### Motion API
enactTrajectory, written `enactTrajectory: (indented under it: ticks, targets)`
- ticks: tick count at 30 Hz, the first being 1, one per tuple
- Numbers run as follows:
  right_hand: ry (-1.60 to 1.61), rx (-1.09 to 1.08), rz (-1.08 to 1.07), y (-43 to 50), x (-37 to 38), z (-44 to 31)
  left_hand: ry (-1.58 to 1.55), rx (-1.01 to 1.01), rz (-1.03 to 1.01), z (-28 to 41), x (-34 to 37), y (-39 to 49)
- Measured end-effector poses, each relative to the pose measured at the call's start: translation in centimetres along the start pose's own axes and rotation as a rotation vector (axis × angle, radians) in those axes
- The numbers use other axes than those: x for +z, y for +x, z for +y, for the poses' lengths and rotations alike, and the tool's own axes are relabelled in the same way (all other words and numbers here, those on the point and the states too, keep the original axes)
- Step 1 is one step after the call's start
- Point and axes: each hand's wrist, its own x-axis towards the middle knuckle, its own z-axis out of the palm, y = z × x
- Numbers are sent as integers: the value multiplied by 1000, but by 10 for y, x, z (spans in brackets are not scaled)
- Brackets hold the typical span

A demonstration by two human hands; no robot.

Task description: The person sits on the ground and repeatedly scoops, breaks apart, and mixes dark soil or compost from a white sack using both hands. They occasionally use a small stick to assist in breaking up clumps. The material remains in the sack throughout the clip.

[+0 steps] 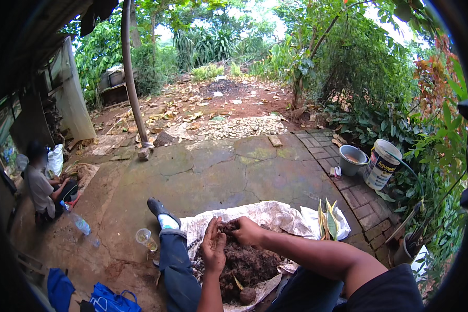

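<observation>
Brown fibrous soil or coir (249,259) lies heaped on a white woven sack (275,208) between my legs. Above the heap, my left hand (213,243) is raised, palm inward and soiled, against a dark clump (229,226). My right hand (247,233) pinches the same clump from the other side, its fingers bent. At the near end of the heap sit a small round brown ball (248,295) and a thin yellow-edged leaf (238,281). Several variegated snake plant leaves (329,222) stand by a white plastic bag (341,224) at the sack's right.
A grey bucket (351,160) and a white Aquaproof pail (381,163) stand right. A plastic cup (144,236) and bottle (80,223) are on the left floor, near a seated person (43,187). A blue bag (111,298) lies near left; a pole (130,74) rises beyond.
</observation>
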Motion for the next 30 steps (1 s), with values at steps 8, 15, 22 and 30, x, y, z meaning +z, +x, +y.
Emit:
enactTrajectory:
  ticks: [8, 15, 22, 30]
  targets:
    - [708, 130, -71, 9, -8, 16, 648, 60, -31, 4, 9, -3]
    - [510, 155, 90, 10, -15, 13, 519, 186, -3, 11, 24, -9]
    - [439, 72, 180, 8, -17, 9, 420, 118, 170, 9, 18, -7]
    - [572, 138, 164, 2, -24, -9, 322, 199, 167, -2, 18, -8]
